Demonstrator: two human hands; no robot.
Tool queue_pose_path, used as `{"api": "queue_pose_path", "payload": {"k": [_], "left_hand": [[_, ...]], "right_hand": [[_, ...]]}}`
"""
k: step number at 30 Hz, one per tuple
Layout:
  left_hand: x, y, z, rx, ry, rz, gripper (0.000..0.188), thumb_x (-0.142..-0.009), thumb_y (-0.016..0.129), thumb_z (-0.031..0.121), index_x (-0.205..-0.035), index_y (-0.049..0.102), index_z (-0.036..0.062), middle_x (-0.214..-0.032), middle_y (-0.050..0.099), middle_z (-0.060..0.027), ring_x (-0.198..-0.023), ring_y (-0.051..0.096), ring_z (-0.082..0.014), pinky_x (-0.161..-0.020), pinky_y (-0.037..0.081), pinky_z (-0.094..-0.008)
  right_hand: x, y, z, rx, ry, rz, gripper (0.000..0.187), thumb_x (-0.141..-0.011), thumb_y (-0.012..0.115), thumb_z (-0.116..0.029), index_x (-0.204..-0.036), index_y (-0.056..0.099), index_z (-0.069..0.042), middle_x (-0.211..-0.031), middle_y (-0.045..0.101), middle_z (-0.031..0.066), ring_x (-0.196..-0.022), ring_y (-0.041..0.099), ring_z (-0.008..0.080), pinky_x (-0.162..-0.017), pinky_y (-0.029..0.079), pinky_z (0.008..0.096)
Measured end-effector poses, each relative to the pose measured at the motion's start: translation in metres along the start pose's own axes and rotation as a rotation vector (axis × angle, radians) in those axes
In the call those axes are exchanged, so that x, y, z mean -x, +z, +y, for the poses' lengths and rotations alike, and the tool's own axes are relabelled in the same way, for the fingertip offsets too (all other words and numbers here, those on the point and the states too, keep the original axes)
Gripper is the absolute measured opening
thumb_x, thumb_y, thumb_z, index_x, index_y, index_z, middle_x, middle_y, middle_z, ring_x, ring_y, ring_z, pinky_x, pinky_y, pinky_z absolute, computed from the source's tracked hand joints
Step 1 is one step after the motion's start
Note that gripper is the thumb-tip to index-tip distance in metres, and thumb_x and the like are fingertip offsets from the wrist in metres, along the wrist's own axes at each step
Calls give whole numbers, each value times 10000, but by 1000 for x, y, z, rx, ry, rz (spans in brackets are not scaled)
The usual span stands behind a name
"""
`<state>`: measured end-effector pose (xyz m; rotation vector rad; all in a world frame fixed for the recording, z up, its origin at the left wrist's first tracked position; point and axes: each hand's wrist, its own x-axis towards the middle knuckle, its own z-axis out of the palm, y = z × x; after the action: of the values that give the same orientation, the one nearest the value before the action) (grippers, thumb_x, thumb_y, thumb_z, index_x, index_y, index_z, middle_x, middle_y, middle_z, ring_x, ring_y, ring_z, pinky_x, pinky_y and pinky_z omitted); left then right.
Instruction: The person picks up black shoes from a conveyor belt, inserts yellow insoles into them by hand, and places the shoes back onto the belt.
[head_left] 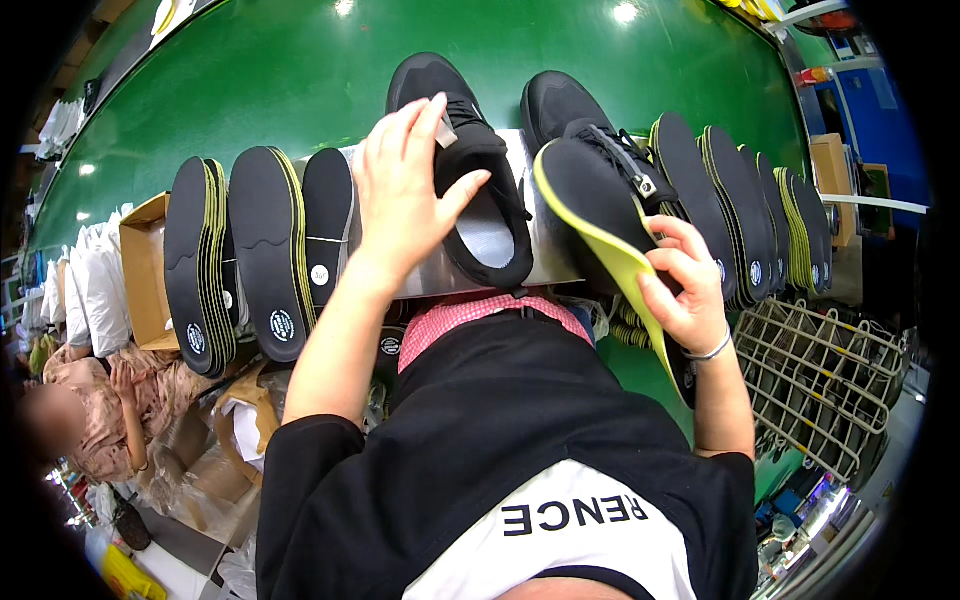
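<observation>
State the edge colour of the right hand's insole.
The insole edge is yellow-green, clearest in the head view.

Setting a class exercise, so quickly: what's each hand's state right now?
Left hand: open, spread over the left black shoe; any grip cannot be told.
Right hand: closed, holding a yellow-and-black insole.

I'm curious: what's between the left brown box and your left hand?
Stacks of black insoles are between the box and left hand, in the head view.

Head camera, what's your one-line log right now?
left hand: on black shoe | right hand: holding black-and-yellow insole | nearby: second black shoe, stacked insoles
</observation>
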<state>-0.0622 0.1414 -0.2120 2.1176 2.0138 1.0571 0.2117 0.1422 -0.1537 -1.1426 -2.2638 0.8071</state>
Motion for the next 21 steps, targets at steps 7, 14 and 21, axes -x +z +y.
{"api": "queue_pose_path", "payload": {"k": [7,14,21], "left_hand": [[6,28,7,-329,595,-178,341,-650,523,174,-987,561,204,-1237,398,-16,-1190,309,-205,-998,121,-440],[-33,31,17,591,-112,-41,93,-772,468,27,-861,490,42,-759,567,-84,-517,473,-184,-502,399,-283],[-13,19,13,-111,637,-285,149,-627,564,136,-768,606,111,-1073,507,-54,-984,472,-192,-817,328,-347]], "right_hand": [[-12,-17,-2,40,39,20,106,-678,590,-72,-743,563,7,-994,538,168,-750,569,219,-682,434,273],[-6,-22,-8,133,-2,-62,106,-668,578,-65,-742,558,8,-1013,539,168,-804,566,256,-700,440,283],[5,-29,-4,95,83,-141,108,-662,588,-73,-734,555,0,-1028,537,163,-866,567,281,-739,442,301]]}}
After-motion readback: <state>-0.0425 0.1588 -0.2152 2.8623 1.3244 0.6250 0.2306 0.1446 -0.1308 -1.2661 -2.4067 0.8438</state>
